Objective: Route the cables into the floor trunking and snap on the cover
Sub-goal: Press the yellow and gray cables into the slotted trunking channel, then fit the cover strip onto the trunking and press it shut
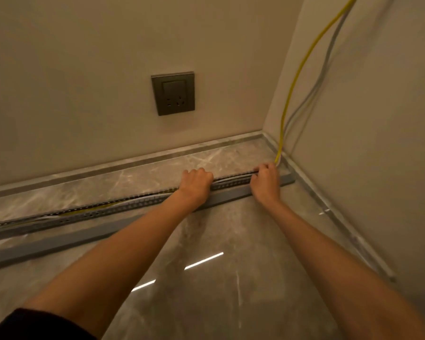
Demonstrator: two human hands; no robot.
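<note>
Pressing down on the slotted trunking (pixel 123 204) along the floor: left hand (pixel 195 185) curled, fingertips hidden; right hand (pixel 265 180) pinching cables at the far right end. Yellow cable (pixel 297 77) partly buried inside. Cover (pixel 59 241) loose, nearer, cut off left.

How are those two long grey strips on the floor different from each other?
The slotted trunking has rows of small cut-outs along its walls; the plain cover is smooth. The trunking lies farther from the person and holds a yellow cable and a grey cable; the cover lies nearer, holding nothing. The left hand and right hand are at the trunking; the cover lies untouched. Both are long, grey and parallel.
</note>
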